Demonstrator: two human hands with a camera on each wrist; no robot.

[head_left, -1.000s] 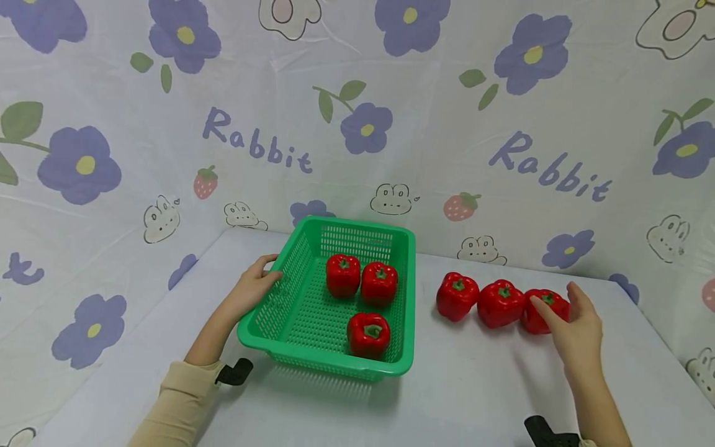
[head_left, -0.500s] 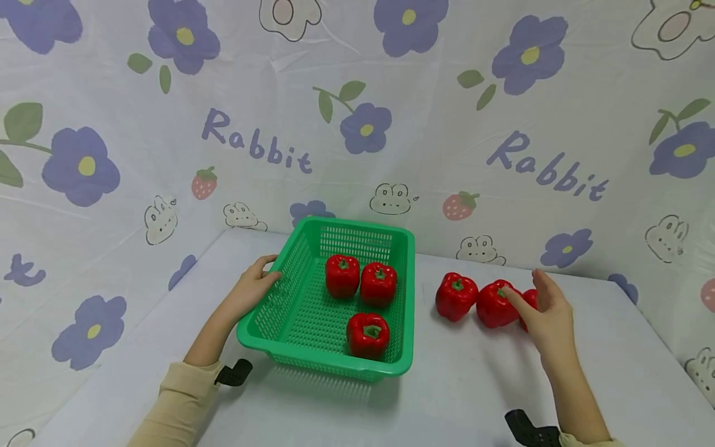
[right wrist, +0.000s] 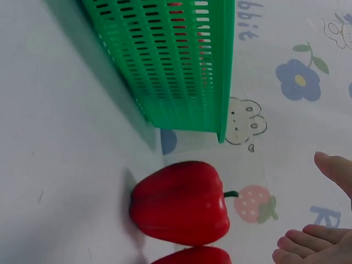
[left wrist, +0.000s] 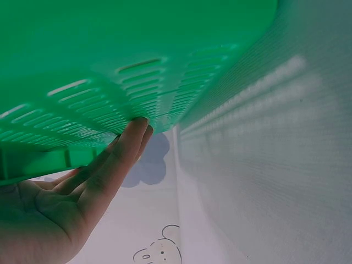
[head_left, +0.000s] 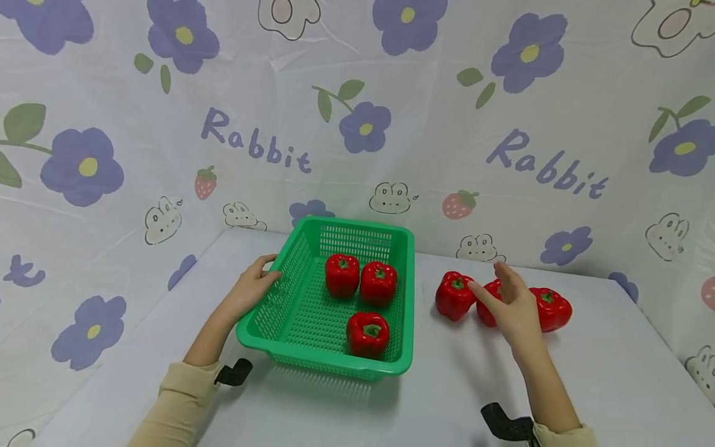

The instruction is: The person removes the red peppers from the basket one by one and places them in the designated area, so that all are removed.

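Partly behind the right hand [head_left: 516, 310], head view, we see the middle pepper [head_left: 485, 315]; a left pepper [head_left: 455, 301] and right pepper [head_left: 553, 310] flank that hand. Its thumb and fingers are spread, holding nothing. We've the left hand [head_left: 252, 287] gripping the green basket [head_left: 324, 354] beside it, three red peppers [head_left: 342, 277] inside.

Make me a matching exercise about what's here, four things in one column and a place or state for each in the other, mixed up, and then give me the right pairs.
Things
1. left hand
2. right hand
3. green basket
4. backdrop

Places and states
A. by the pepper row outside the basket
B. printed with the word Rabbit
C. gripping the basket's rim
D. with three red peppers inside

Right pairs: 1-C, 2-A, 3-D, 4-B
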